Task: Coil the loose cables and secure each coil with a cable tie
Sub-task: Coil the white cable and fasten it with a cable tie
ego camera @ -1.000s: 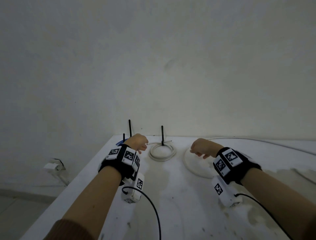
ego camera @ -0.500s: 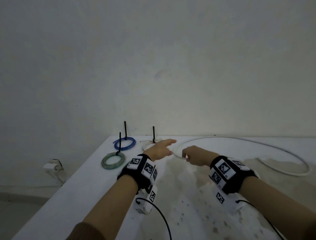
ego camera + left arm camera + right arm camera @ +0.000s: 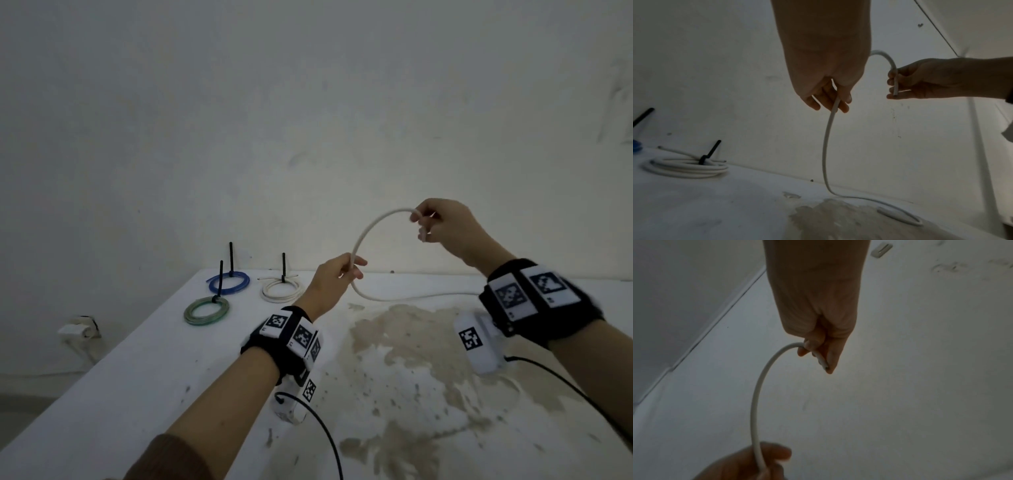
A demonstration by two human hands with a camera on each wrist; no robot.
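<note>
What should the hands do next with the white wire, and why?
Probably bring the right hand, pinching the wire's end, down to the left hand to close the first loop. The wire only arches between them, and the rest lies loose on the table.

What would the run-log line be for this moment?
coiling | right hand pinches white cable end | left hand grips cable lower | three tied coils on table

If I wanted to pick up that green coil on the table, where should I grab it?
Probably pinch the green coil from above, at the far side of the ring where its black tie binds the loops. The coil lies flat on the table, so a grip beside the tie should keep the turns together.
</note>
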